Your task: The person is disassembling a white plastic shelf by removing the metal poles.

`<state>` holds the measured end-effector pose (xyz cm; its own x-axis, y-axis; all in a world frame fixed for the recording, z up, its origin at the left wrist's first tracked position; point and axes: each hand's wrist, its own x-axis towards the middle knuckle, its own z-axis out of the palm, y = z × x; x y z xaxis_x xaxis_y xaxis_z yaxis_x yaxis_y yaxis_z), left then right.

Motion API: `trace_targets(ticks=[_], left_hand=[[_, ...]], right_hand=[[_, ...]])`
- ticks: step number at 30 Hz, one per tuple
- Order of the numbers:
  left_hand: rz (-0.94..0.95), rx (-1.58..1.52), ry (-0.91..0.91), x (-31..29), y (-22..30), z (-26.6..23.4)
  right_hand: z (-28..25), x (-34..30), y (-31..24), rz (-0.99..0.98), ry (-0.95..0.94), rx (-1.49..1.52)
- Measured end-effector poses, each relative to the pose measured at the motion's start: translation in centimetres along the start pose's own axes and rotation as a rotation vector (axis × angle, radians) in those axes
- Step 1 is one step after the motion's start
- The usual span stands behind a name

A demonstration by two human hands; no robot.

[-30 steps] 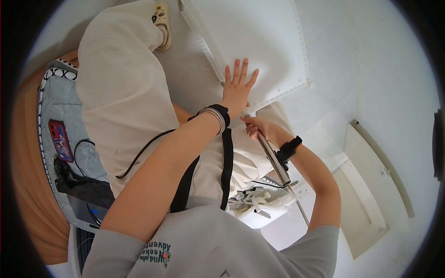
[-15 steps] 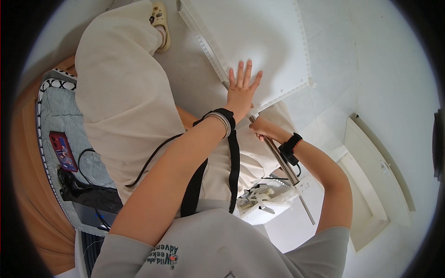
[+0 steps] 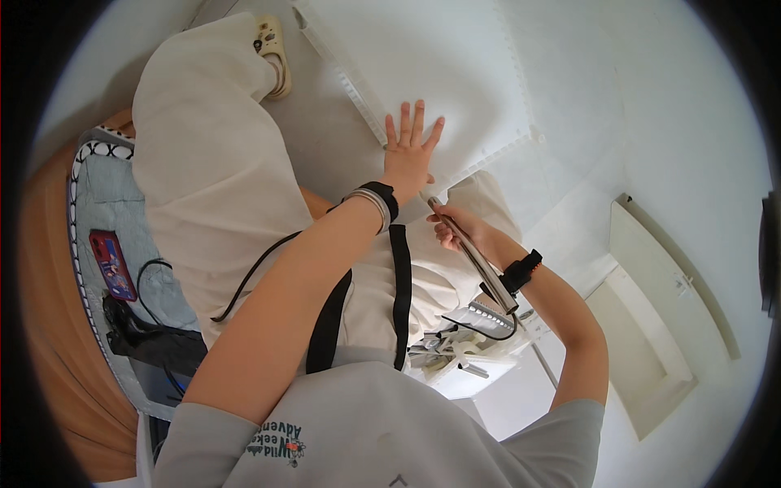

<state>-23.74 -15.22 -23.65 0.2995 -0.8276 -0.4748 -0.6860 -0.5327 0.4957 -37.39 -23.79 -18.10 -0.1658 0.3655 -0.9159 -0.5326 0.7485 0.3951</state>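
Note:
My left hand [image 3: 407, 160] lies flat with spread fingers on a large white panel [image 3: 443, 61] that has small holes along its edges. Just below the panel's near corner, my right hand [image 3: 461, 228] holds a shiny metal tube [image 3: 486, 272], its palm turned partly up and its thumb along the tube. The tube slants from that corner down toward my right wrist. Its upper end is close to the corner; whether it touches the panel I cannot tell.
Near my right elbow, a white bin [image 3: 468, 381] holds several metal tubes and white plastic fittings. White angled panels [image 3: 647, 325] stand at the right. To my left, a red phone [image 3: 112, 264] and a black bag [image 3: 150, 333] rest on a grey padded seat [image 3: 122, 195].
Both hands and the panel sit slightly further left in view. My right hand has rolled palm-up around the tube, with its fingers looser. My left hand remains flat on the panel.

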Motion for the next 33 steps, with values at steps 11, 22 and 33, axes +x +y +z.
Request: trace_targets(ticks=[11,22,33], left_hand=[[0.009,-0.039,0.0,0.4,0.1,0.4],[0.022,-0.051,0.022,0.3,0.2,0.3],[0.015,-0.031,0.008,0.3,0.1,0.5]], right_hand=[[-0.3,1.8,-0.5,0.027,-0.121,0.173],[1.5,0.7,-0.9,-0.224,0.206,-0.61],[1.7,0.7,-0.9,-0.314,0.397,-1.08]])
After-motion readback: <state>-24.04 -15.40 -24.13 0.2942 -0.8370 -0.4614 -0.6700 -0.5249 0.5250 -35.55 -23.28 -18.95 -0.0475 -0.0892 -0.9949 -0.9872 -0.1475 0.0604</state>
